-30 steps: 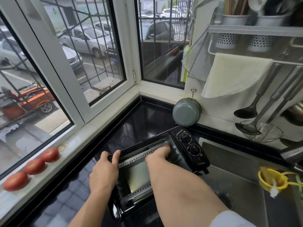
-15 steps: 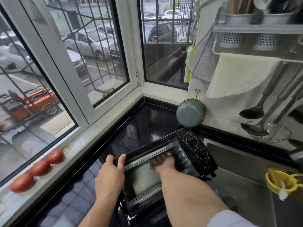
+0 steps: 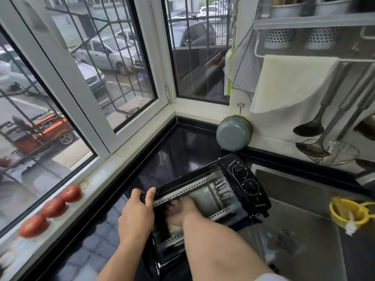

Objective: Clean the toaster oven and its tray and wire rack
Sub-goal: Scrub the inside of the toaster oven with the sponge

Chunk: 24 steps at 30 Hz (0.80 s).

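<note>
Head view, left hand (image 3: 135, 217) grips top edge of small black metal toaster oven (image 3: 239, 191), right hand (image 3: 179, 211) reaches inside it, blurred, its grasp cannot be told.

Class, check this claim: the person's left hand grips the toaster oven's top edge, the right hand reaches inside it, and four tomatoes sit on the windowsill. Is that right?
Not quite. The head view shows three tomatoes on the windowsill, not four. The rest stands: the left hand grips the top edge of the toaster oven, and the right hand reaches inside it.
</note>
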Motion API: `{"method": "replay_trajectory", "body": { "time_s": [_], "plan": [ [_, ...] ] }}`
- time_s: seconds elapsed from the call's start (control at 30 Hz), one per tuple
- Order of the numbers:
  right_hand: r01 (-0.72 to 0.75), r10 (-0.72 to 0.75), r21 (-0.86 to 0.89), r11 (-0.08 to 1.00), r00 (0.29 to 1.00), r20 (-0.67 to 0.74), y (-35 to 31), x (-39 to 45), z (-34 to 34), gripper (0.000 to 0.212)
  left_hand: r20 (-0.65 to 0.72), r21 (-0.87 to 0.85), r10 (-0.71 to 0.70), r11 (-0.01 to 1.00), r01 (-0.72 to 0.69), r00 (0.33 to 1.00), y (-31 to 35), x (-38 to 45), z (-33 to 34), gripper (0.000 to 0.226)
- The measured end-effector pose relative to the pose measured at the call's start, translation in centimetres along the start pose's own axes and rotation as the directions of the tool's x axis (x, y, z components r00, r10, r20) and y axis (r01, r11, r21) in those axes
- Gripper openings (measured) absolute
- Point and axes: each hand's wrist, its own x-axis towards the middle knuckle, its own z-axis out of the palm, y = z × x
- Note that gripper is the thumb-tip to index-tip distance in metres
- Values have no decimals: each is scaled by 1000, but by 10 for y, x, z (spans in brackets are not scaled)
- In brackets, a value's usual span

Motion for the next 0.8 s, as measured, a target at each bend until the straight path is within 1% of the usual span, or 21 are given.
{"method": "replay_trajectory", "body": {
  "time_s": [0.03, 0.1, 0.13, 0.17, 0.23, 0.3, 0.33, 0.4, 0.43, 0.47, 0.5, 0.53, 0.63, 0.7, 0.73, 0.8],
  "plan": [
    [36, -35, 33, 999, 999, -24, -9, 0, -5, 52, -2, 0, -2, 1000, 2, 1000, 0, -1, 0, 46],
    [185, -162, 163, 969, 976, -149, -31, 0, -13, 57, -9, 5, -9, 1000, 9, 1000, 0, -3, 1, 46],
    [277, -231, 216, 936, 949, -214, -42, 0, -15, 56, -11, 7, -12, 1000, 12, 1000, -1, -4, 1, 46],
    [341, -276, 269, 901, 928, -251, -52, -2, -15, 53, -12, 4, -17, 1000, 18, 1000, -1, -4, 1, 47],
    [373, -299, 278, 885, 913, -276, -65, -3, -15, 41, -13, 0, -35, 999, 35, 999, -2, -4, 1, 48],
    [317, -263, 220, 922, 933, -244, -65, -4, -15, 30, -24, 8, -44, 999, 45, 999, -4, -4, 2, 47],
    [265, -225, 165, 950, 947, -229, -59, -3, -15, 30, -28, 10, -45, 999, 45, 999, -3, -4, 3, 47],
    [132, -133, -13, 991, 975, -176, -37, -1, -10, 28, -32, 3, -41, 999, 41, 999, -3, -3, 2, 48],
    [48, -60, -97, 994, 990, -124, -23, 0, -5, 28, -32, 1, -36, 999, 36, 999, -2, -2, 2, 48],
    [-29, 18, -160, 987, 997, -74, -10, -1, 0, 34, -25, 1, -29, 1000, 29, 999, -2, -1, 2, 48],
    [-89, 84, -195, 977, 996, -34, 0, -1, 6, 39, -16, -2, -23, 1000, 23, 1000, -2, 0, 2, 47],
    [-122, 121, -210, 970, 993, -16, 6, 0, 9, 40, -7, -8, -20, 1000, 20, 1000, -2, 1, 2, 46],
    [-141, 142, -272, 952, 990, -15, 9, -1, 14, 41, -4, -9, -24, 1000, 24, 1000, -4, 3, 2, 47],
    [-115, 101, -301, 947, 993, -59, 5, -7, 16, 36, -6, -2, -26, 1000, 26, 1000, -3, 3, 2, 49],
    [-92, 69, -302, 949, 994, -85, 2, -6, 13, 33, -9, 0, -25, 1000, 25, 1000, -3, 3, 3, 49],
    [-89, 61, -262, 961, 992, -111, 1, -10, 14, 28, -13, -1, -25, 1000, 25, 1000, -3, 4, 3, 49]
  ]
}}
